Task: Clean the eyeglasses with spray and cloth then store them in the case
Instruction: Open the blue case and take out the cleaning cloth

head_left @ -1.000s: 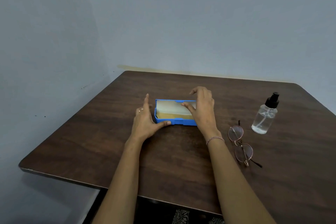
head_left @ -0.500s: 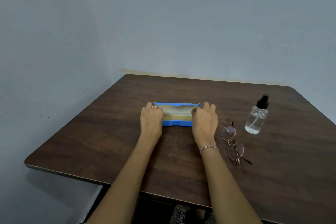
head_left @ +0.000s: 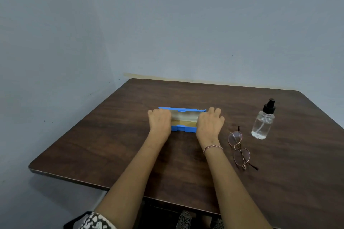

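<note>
On table [head_left: 111, 145]: left hand [head_left: 160, 120], right hand [head_left: 209, 123] grip case [head_left: 183, 128] ends.

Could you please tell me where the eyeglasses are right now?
In the head view, the eyeglasses lie on the table right of the right hand, nearer than the spray bottle.

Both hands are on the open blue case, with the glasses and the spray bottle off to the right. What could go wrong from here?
1. The eyeglasses lie close beside the right forearm; drawing the right hand back from the blue case could sweep them across the table.
2. The spray bottle stands upright just beyond them; a hasty reach might tip it.
</note>
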`<state>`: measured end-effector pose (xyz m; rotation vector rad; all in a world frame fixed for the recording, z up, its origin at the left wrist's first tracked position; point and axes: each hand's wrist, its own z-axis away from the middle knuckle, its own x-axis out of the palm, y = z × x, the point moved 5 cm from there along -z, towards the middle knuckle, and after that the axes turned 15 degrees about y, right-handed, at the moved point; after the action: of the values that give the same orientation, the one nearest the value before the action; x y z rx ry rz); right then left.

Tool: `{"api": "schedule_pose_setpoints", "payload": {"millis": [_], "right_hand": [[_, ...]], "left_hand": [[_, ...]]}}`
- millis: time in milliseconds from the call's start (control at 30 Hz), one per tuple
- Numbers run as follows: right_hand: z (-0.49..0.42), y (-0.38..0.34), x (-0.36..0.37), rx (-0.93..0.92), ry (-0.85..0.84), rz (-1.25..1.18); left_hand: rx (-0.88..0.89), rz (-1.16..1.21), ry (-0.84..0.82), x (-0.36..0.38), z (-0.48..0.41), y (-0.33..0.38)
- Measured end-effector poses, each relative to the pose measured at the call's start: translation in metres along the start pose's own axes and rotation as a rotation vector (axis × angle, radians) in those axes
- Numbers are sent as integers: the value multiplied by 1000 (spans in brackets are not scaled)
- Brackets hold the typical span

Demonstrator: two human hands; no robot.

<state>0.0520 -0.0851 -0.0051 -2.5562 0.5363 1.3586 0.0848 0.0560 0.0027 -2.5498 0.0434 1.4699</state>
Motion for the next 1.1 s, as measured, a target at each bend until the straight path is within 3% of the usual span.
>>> {"api": "schedule_pose_setpoints", "payload": {"millis": [233,433,867,1100], "right_hand": [[-6,-3,1,-38,-65,26],[-4,-2,7,-10,-79,-76],[1,20,3,120,-23,-754],[8,30,0,284,-35,-992]], "left_hand": [[-14,47,-26,-4,-2,0],[-132,244,23,-5,6,-15],[-335,555,247,-29,18,-38],[-376,627,217,-39,20,-43]]}}
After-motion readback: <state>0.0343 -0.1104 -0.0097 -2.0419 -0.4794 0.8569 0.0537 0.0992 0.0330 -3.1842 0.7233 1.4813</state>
